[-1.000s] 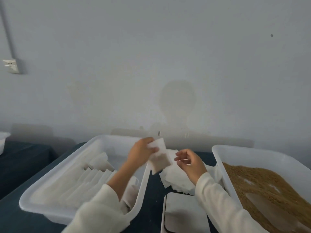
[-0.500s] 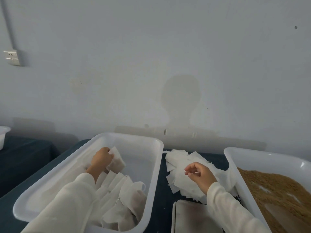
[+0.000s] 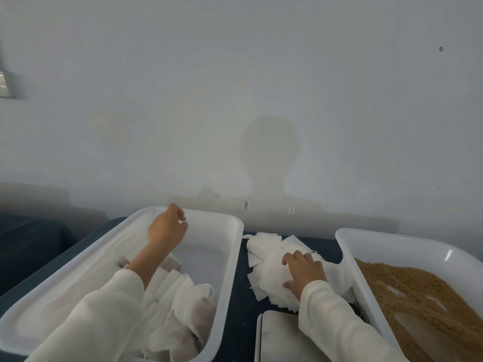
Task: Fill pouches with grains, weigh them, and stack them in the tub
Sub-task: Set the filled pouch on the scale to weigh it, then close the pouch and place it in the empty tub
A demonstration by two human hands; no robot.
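My left hand (image 3: pixel 167 228) hovers empty, fingers loosely curled, over the filled-pouch tub (image 3: pixel 230 259); my right hand (image 3: pixel 304 274) presses flat on empty pouches (image 3: pixel 266 253).

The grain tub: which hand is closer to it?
Right. The right hand rests on the empty pouches just beside the grain tub. The left hand is far off, over the other tub, holding nothing.

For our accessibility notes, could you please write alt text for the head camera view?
A person's right hand rests on a pile of empty white pouches while the left hand hovers, holding nothing, over a white tub of filled pouches; a tub of grain sits right.
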